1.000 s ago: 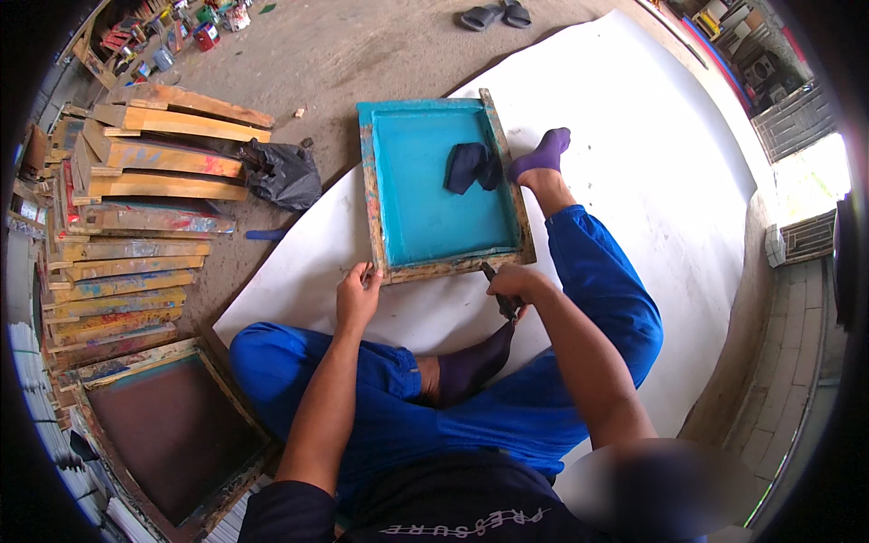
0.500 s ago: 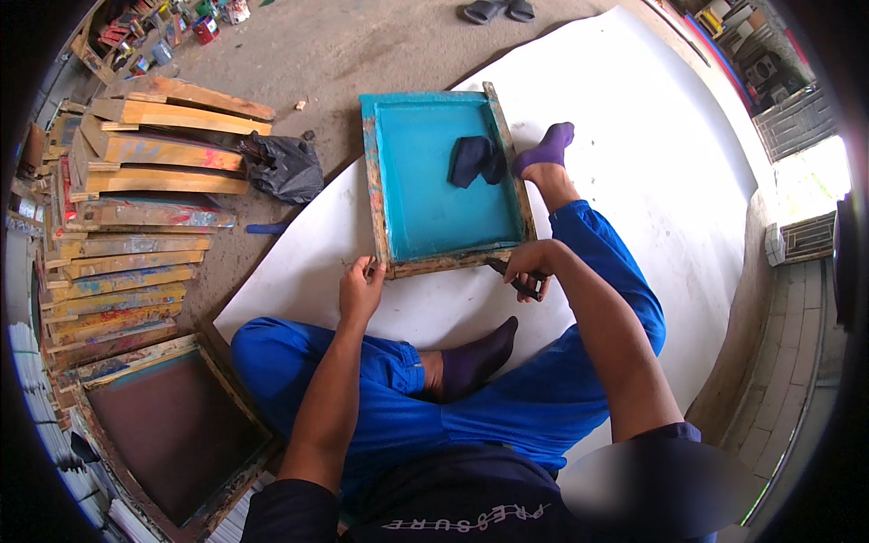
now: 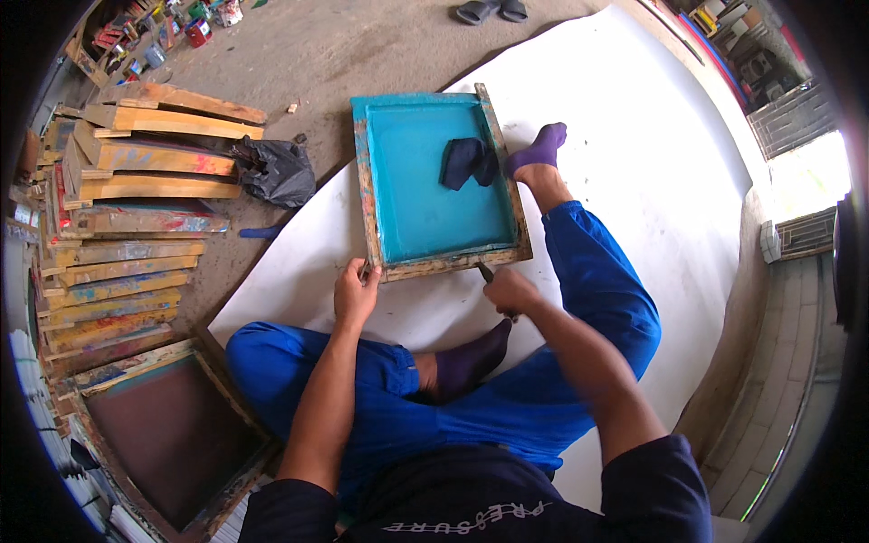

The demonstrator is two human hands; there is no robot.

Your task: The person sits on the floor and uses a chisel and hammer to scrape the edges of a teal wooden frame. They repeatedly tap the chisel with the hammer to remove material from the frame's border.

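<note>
In front of me a wooden screen-printing frame with a teal mesh lies flat on a white sheet. My left hand is closed on its near left corner. Fingers wrapped, my right hand holds dark pliers, whose tip meets the frame's near bar; most of the tool is hidden in the fist. A folded dark cloth rests on the mesh toward the right. My foot in a purple sock is against the frame's right bar.
The white sheet covers the floor under me. At left stand several wooden frames in a row, with a black plastic bag beside them. A brown-meshed frame leans at lower left. Dark sandals and paint cans are farther off.
My right hand has moved left and slightly down along the near bar, turning the pliers so the tip points up at it. My left hand stays at the corner.
</note>
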